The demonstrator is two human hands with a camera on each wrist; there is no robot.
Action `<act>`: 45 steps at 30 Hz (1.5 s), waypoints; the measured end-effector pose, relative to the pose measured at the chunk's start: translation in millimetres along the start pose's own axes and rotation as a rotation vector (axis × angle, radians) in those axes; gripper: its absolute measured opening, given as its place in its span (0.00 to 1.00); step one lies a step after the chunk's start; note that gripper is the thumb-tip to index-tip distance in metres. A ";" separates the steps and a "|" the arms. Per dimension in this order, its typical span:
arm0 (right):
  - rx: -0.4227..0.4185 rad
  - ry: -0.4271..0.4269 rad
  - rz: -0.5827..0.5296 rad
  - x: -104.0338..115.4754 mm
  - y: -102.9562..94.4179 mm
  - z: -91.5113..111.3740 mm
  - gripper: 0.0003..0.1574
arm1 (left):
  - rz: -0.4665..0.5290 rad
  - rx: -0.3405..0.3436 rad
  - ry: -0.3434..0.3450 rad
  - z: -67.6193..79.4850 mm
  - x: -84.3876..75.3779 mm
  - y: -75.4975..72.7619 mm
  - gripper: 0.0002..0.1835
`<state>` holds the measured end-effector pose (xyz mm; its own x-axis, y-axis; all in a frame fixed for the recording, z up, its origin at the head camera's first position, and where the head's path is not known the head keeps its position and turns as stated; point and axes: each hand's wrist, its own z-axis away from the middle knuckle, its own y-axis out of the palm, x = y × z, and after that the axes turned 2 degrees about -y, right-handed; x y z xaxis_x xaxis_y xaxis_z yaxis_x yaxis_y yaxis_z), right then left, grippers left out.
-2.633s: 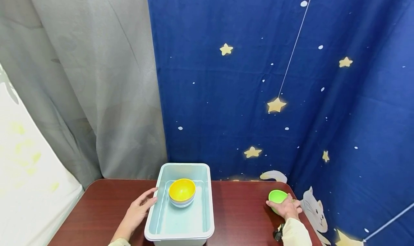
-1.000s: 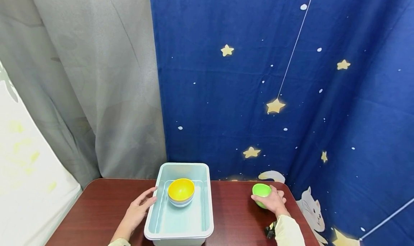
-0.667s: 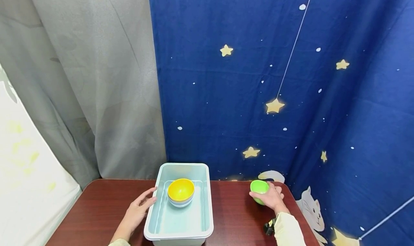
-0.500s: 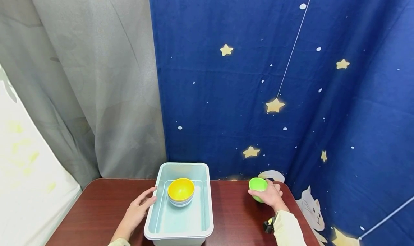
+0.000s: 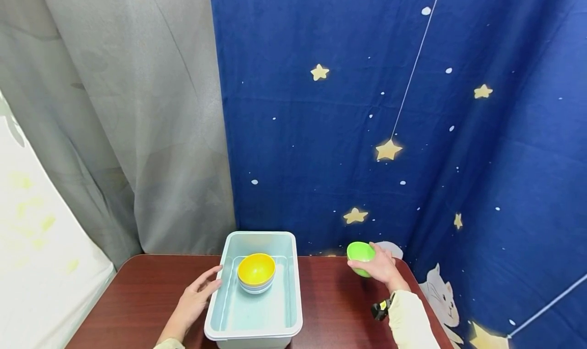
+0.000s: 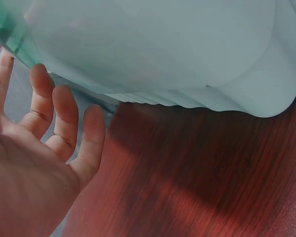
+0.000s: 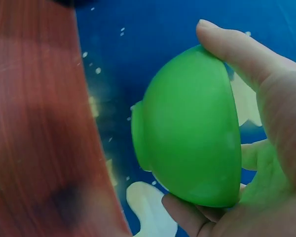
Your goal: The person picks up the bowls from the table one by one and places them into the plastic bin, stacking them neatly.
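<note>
My right hand (image 5: 381, 266) grips a green bowl (image 5: 359, 252) by its rim, at the right of the table. In the right wrist view the thumb and fingers span the bowl (image 7: 192, 131), which is held up apart from the tabletop. My left hand (image 5: 194, 299) is at the left rim of a pale blue plastic bin (image 5: 257, 319). Its fingers are loosely bent; in the left wrist view a fingertip appears to touch the bin's wall (image 6: 187, 54). Inside the bin a yellow bowl (image 5: 257, 269) is nested on top of pale bowls (image 5: 257, 289).
The dark red wooden table (image 5: 332, 303) extends on both sides of the bin. Behind it hang a grey curtain (image 5: 183, 160) and a blue curtain (image 5: 302, 160) with stars. A small black device (image 5: 379, 311) is worn on the right wrist.
The right hand has carried the green bowl up off the table and leftward, closer to the bin. The left hand, the bin and its bowls have stayed put.
</note>
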<state>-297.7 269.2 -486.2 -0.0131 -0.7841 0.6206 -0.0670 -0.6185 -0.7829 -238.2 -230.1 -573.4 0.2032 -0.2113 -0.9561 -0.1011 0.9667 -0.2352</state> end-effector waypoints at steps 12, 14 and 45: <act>0.059 -0.003 -0.103 14.1 -6.1 -1.2 0.70 | -0.019 -0.008 0.007 0.6 -3.3 -0.5 0.30; 0.064 -0.008 -0.113 16.6 -6.9 -0.9 0.70 | -0.019 -0.004 0.010 0.7 -3.2 -0.7 0.30; 0.056 -0.115 -0.109 59.6 -15.0 11.1 0.69 | -0.027 0.003 0.009 1.0 -0.5 -0.5 0.31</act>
<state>-286.5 231.2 -438.0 0.1056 -0.7112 0.6950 -0.0059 -0.6994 -0.7147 -237.3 -230.3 -572.6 0.1972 -0.2388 -0.9508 -0.0930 0.9610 -0.2606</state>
